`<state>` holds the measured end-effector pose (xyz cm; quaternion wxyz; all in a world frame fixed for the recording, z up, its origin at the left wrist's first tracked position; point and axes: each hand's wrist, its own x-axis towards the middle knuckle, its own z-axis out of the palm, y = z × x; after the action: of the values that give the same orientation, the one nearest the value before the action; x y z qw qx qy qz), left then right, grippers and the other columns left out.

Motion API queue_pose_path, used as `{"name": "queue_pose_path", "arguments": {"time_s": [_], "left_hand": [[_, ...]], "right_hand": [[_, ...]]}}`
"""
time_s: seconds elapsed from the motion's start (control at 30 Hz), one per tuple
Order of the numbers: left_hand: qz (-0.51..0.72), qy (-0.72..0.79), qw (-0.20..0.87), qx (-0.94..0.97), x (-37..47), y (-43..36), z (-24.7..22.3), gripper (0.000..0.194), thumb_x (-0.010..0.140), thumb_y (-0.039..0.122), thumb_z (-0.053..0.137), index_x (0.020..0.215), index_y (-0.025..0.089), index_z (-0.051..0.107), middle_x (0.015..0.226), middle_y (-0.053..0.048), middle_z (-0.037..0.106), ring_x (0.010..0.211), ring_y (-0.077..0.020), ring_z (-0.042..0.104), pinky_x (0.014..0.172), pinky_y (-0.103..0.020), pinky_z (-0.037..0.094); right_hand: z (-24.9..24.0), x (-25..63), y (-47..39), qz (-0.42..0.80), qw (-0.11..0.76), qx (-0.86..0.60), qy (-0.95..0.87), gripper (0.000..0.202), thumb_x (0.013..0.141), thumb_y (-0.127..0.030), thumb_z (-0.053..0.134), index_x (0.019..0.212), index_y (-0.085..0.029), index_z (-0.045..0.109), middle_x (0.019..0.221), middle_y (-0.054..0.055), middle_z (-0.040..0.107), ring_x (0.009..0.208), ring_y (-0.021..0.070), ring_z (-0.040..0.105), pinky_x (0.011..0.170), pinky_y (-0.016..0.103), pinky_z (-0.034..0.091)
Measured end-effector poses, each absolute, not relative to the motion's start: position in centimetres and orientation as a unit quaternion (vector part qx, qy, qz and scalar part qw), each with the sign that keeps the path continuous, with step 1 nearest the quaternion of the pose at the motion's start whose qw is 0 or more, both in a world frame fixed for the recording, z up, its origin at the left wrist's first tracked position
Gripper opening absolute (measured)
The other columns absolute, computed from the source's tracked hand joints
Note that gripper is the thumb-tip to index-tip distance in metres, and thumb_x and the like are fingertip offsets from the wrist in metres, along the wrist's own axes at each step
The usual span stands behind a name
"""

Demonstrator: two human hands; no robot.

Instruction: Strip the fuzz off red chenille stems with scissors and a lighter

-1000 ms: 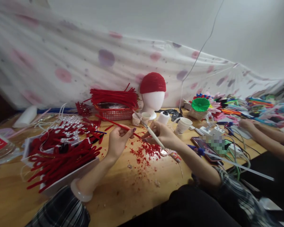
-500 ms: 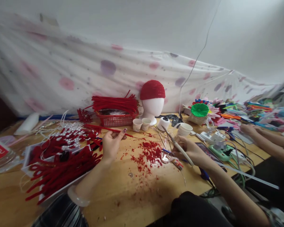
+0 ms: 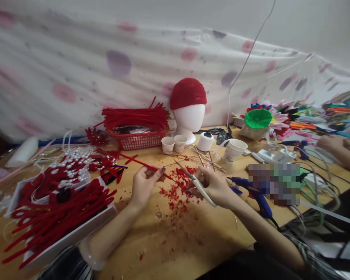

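Note:
My left hand [image 3: 147, 183] pinches a thin red fuzzy stem [image 3: 140, 162], which points up to the left, its tip poking out past my fingers on the right. White-handled scissors [image 3: 202, 190] are in my right hand [image 3: 211, 186], blades angled up to the left toward that tip but apart from it. Red fluff clippings [image 3: 177, 194] lie scattered on the table beneath and between both hands. A blue glue gun [image 3: 258, 196] rests just right of my right hand.
Red stems fill a white box [image 3: 72, 237] at left and a red basket [image 3: 140, 140] behind. A foam head [image 3: 189, 118] wears a red cap. Paper cups [image 3: 168, 144], a thread spool [image 3: 205, 142] and cables stand around. At far right another person's hands [image 3: 332, 146] show.
My right hand has moved left with the scissors, closer to my left hand. The left hand has shifted slightly right with the stem. The view has tilted down and come nearer the table.

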<state>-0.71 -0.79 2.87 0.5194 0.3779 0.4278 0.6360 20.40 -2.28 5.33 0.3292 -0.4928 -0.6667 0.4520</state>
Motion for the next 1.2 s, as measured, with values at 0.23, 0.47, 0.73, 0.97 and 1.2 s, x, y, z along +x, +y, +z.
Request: {"name": "queue_pose_path", "arguments": {"time_s": [0.23, 0.47, 0.73, 0.97, 1.2], "left_hand": [[0.594, 0.428, 0.585, 0.349, -0.6, -0.9, 1.6, 0.037, 0.051, 0.035, 0.088, 0.071, 0.013, 0.065, 0.063, 0.001, 0.068, 0.055, -0.0107, 0.064, 0.06, -0.022, 0.055], [0.508, 0.459, 0.61, 0.399, -0.9, -0.8, 0.7, 0.033, 0.049, 0.037, 0.088, 0.066, 0.014, 0.07, 0.062, -0.003, 0.07, 0.056, -0.0148, 0.065, 0.06, -0.026, 0.056], [0.466, 0.499, 0.603, 0.413, -1.2, -0.5, 0.6, 0.029, 0.048, 0.038, 0.087, 0.061, 0.017, 0.073, 0.058, -0.004, 0.07, 0.055, -0.0154, 0.064, 0.058, -0.024, 0.051], [0.474, 0.523, 0.555, 0.44, -1.4, -0.4, 0.3, 0.019, 0.05, 0.032, 0.087, 0.057, 0.02, 0.074, 0.057, -0.002, 0.068, 0.055, -0.0138, 0.057, 0.053, -0.023, 0.045], [0.476, 0.527, 0.56, 0.428, -1.3, -0.5, 0.1, 0.017, 0.053, 0.031, 0.086, 0.059, 0.02, 0.074, 0.056, 0.0, 0.067, 0.052, -0.0108, 0.054, 0.051, -0.02, 0.043]], "right_hand": [[3.6, 20.4, -1.6, 0.516, 0.333, -0.494, -0.615, 0.044, 0.059, -0.036, 0.079, 0.071, -0.023, 0.039, 0.056, -0.007, 0.051, 0.047, 0.0084, 0.045, 0.043, 0.021, 0.034], [2.8, 20.8, -1.4, 0.493, 0.325, -0.499, -0.634, 0.039, 0.062, -0.036, 0.077, 0.072, -0.022, 0.041, 0.061, -0.005, 0.051, 0.052, 0.0102, 0.046, 0.046, 0.023, 0.034], [3.9, 23.2, -3.3, 0.265, 0.31, -0.529, -0.744, 0.028, 0.074, -0.032, 0.067, 0.066, -0.023, 0.042, 0.058, -0.003, 0.043, 0.051, 0.0105, 0.035, 0.046, 0.025, 0.028], [2.9, 24.9, -4.9, 0.118, 0.218, -0.535, -0.808, 0.02, 0.072, -0.037, 0.067, 0.074, -0.024, 0.052, 0.063, 0.003, 0.056, 0.053, 0.0158, 0.048, 0.048, 0.03, 0.034], [1.3, 25.0, -5.3, 0.031, 0.177, -0.522, -0.834, 0.022, 0.076, -0.043, 0.059, 0.071, -0.024, 0.051, 0.056, 0.003, 0.052, 0.048, 0.0161, 0.047, 0.045, 0.03, 0.03]]}}
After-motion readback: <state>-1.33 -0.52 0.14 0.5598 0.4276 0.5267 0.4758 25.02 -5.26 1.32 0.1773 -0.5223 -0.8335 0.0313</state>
